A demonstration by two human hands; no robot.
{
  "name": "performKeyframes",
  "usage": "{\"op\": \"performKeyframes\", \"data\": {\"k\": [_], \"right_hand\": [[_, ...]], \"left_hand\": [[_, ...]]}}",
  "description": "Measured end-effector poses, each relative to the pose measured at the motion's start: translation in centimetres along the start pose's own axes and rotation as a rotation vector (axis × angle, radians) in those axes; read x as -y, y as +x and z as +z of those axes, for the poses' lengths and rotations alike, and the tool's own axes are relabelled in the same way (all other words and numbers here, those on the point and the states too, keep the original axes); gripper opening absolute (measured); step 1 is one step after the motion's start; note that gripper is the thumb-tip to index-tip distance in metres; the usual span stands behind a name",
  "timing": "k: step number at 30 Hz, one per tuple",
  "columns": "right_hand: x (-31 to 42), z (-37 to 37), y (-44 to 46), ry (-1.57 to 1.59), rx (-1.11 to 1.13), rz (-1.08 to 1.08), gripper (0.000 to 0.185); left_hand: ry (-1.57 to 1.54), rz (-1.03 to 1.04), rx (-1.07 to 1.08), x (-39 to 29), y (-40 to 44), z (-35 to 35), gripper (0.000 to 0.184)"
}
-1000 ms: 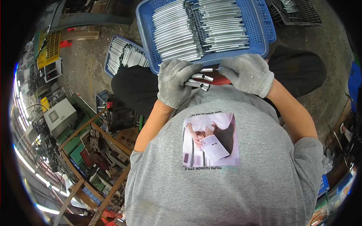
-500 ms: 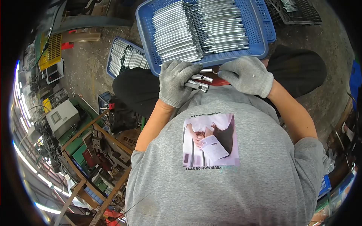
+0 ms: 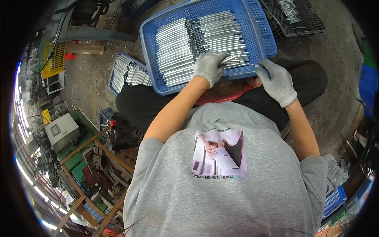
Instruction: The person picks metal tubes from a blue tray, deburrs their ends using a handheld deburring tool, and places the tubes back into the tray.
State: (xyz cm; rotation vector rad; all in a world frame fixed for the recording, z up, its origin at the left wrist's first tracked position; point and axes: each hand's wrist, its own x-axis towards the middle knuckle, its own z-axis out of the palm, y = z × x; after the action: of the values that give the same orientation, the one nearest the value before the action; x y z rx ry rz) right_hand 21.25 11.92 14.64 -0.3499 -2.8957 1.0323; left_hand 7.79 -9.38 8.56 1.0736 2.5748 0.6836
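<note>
My left hand (image 3: 209, 68), in a grey knit glove, is closed around several short shiny metal tubes (image 3: 230, 60). It is over the near edge of a large blue plastic basket (image 3: 256, 39), whose two rows of similar metal tubes (image 3: 172, 51) lie side by side. At the basket's near right corner is my right hand (image 3: 277, 82), also gloved, with thumb and fingers drawn together. Whatever is between its fingertips, if anything, is too small to make out.
A smaller blue basket (image 3: 112, 85) of tubes sits on the floor to the left. A black crate (image 3: 312, 25) with metal pieces stands at the back right. Machinery with a grey box (image 3: 62, 131) and a wooden frame (image 3: 112, 156) fill the left side. My crossed legs (image 3: 308, 75) are below the basket.
My left hand has moved forward and right with the tubes, from near my lap to over the basket. My right hand has shifted slightly right, away from the left.
</note>
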Motion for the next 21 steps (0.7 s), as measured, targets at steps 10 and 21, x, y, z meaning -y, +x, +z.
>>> {"op": "performKeyframes", "data": {"k": [10, 21], "right_hand": [[0.0, 0.0, -1.7, -0.112, 0.026, -0.015, 0.019], [2.6, -0.1, -1.5, -0.004, 0.012, -0.261, 0.015]], "left_hand": [[-0.146, -0.042, 0.184, -0.7, -0.5, -0.8, 0.035], [-0.378, 0.011, 0.054, -0.3, -5.5, -3.7, 0.038]]}}
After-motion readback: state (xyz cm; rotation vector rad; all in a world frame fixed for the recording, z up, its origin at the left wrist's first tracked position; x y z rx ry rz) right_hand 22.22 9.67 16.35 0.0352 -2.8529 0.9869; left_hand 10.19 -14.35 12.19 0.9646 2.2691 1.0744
